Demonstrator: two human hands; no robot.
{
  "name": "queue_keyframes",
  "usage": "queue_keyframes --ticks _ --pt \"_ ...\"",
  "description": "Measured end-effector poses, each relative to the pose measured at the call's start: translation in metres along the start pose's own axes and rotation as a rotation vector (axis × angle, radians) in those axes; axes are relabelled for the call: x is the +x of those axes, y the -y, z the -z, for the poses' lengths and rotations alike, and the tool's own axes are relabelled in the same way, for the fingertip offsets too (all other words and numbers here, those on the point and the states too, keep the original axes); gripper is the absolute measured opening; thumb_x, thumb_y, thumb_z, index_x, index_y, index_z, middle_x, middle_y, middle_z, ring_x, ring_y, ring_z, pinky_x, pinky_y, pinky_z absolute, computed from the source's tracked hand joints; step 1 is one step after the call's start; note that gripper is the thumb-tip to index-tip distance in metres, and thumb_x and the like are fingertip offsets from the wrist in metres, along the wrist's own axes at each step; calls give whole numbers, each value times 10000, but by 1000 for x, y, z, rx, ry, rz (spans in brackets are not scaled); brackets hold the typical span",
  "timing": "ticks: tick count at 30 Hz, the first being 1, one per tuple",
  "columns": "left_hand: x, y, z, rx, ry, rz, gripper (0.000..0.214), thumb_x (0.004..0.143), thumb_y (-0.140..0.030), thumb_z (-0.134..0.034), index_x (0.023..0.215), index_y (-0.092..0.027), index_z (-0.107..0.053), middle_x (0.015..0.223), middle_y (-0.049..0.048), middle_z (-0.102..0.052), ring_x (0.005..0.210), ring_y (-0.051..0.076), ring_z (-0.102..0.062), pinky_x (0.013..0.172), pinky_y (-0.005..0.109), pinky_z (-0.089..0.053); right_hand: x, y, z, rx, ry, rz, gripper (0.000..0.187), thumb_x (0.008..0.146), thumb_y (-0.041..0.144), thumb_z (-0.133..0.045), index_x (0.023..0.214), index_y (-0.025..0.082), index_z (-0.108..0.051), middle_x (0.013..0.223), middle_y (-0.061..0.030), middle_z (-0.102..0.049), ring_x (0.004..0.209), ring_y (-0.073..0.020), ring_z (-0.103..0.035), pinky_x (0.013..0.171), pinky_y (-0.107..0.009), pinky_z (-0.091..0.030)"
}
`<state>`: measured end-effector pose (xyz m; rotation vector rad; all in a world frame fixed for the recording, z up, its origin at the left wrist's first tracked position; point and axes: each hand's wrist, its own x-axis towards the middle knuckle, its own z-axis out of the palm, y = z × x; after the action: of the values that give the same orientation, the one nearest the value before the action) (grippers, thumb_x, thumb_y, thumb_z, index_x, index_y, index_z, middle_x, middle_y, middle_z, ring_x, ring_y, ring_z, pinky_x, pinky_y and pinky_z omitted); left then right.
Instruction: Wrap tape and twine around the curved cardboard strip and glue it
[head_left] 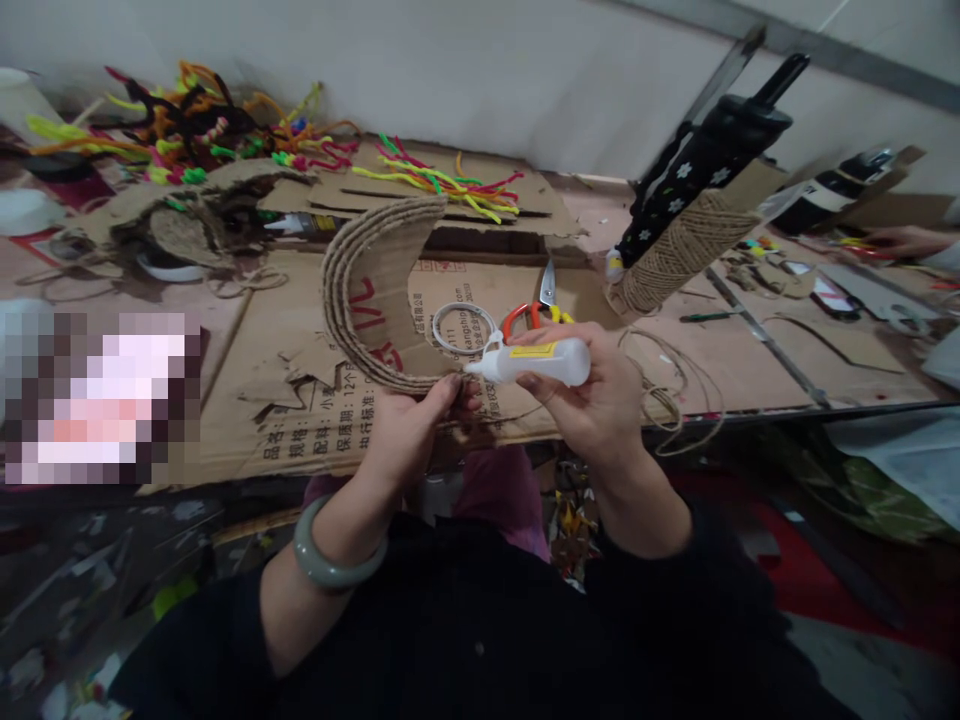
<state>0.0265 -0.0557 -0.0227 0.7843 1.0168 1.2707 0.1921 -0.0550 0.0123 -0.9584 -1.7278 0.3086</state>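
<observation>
My left hand (416, 425) pinches the lower end of a cardboard crescent (349, 290), whose outer curve is covered with rows of twine. In my right hand (600, 400) is a white glue bottle with a yellow label (551, 362), lying nearly level. Its nozzle points left and meets the crescent's end by my left fingertips; whether glue is coming out cannot be seen. Just behind the bottle lie orange-handled scissors (525, 318), partly hidden by my right hand, and a white ring (466, 328). A flat printed cardboard sheet (300, 340) lies under the work.
A cone of twine (686, 250) and a black floral umbrella (690, 160) lean at the right. Loose twine (675, 380) trails to the table edge. Colourful pipe cleaners (450, 185) lie at the back. Another person's hand (900, 245) is at far right. A blurred-out object (105, 400) sits left.
</observation>
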Motion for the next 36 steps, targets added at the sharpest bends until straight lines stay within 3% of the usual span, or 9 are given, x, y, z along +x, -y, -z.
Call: queue_keyframes --ticks 7,25,36 --pt "1 2 0 -48 -2 -16 204 661 -310 -777 718 -128 -706 632 43 -722 521 148 -669 522 249 -578 -7 0 2 126 -20 -80 326 783 351 -741 1063 263 -600 1014 -24 -691 962 -203 -660 872 -387 -532" --pt "3 5 1 -29 3 -14 194 669 -309 -773 724 -133 -713 641 44 -721 526 153 -671 530 254 -580 -8 3 0 142 27 -116 368 767 232 -756 1095 283 -597 1060 1 -693 976 -181 -655 867 -350 -514" --pt "0 2 1 8 7 -51 176 688 -295 -755 724 -128 -715 646 39 -721 541 150 -676 540 252 -588 -9 2 -2 147 9 -128 353 776 283 -747 1090 270 -586 1040 -16 -705 962 -203 -669 864 -382 -535"
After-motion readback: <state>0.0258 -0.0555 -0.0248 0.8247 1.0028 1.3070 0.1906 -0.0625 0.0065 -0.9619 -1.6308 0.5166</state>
